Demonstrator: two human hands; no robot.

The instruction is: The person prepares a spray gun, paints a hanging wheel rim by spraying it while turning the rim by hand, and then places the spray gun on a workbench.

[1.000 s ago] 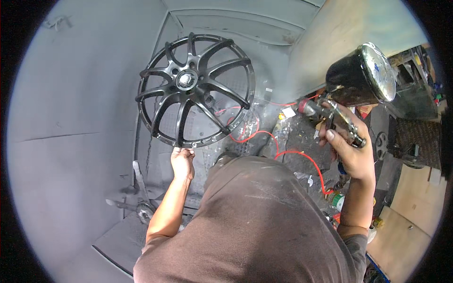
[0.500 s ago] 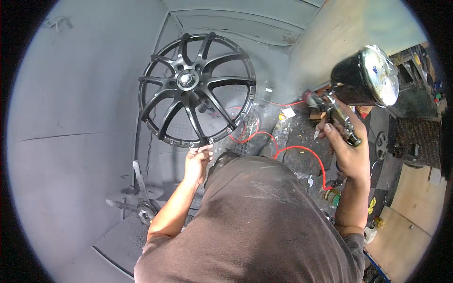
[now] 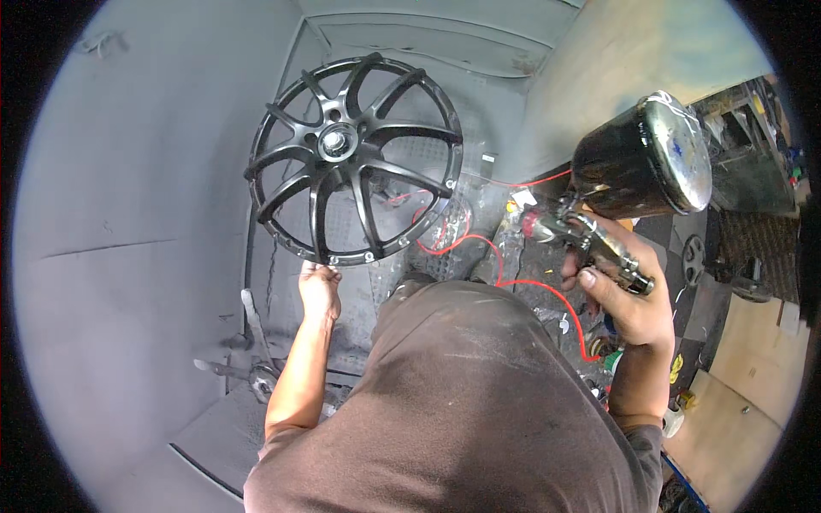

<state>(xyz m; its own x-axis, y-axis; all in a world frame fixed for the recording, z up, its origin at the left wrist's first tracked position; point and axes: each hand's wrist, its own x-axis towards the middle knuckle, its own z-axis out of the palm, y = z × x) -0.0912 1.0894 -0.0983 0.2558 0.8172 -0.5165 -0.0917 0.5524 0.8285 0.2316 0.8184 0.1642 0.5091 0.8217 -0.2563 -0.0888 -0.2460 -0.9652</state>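
Observation:
A dark grey multi-spoke wheel rim stands face-up in front of me, with a round cap at its hub and small bolts around its edge. At its near edge, the fingers of my left hand are closed on the rim's lip. On the right, my right hand is wrapped round the handle of a spray gun. The gun's red-ringed nozzle points left toward the rim, apart from it. A black, paint-smeared cup sits on top of the gun.
A red hose loops over the stained floor. Grey panels stand at left. A stand with pale-tipped arms is by my left elbow. Shelving and another wheel are at right, with wooden boards nearer me.
The rim has turned clockwise, and my left hand has moved left with its near edge. My right hand has tilted the spray gun; its nozzle swung left and down, and the cup shifted left.

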